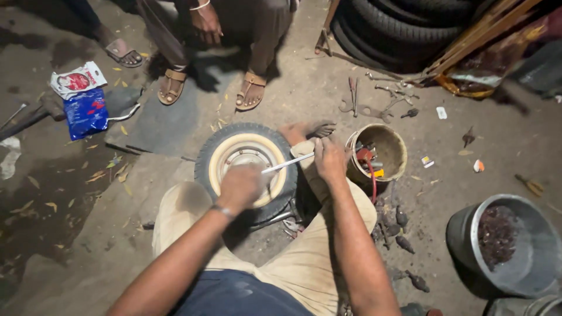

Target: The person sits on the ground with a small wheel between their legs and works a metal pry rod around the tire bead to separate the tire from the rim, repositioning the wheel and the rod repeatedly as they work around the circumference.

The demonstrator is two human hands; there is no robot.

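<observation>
**Lever on the rim, on a dirty workshop floor**

The ground around me is bare concrete, stained and covered with dry leaves and small tools. In front of me another person sits in sandals (250,91), close to my work. On my right stands a worn bucket (391,153) with tools inside, and further right a grey tub (527,269) with dark scraps.

Between my knees lies a small wheel (246,167), flat on the ground, black tyre around a cream rim. My left hand (241,186) presses down on the near side of the rim; it is blurred, so I cannot tell if it is closed on something or only pushing. My right hand (329,159) is clenched around the end of a thin metal rod (288,164).

The rod lies almost level. Its long axis runs from my right hand towards the left and a little down, and the far tip points to the rim, under my left hand.

I think the rod can slip off the rim edge if I push too hard, and then it would hit my left fingers. The wheel can also slide on the dusty floor, because only my hand and my foot (309,131) hold it.
</observation>
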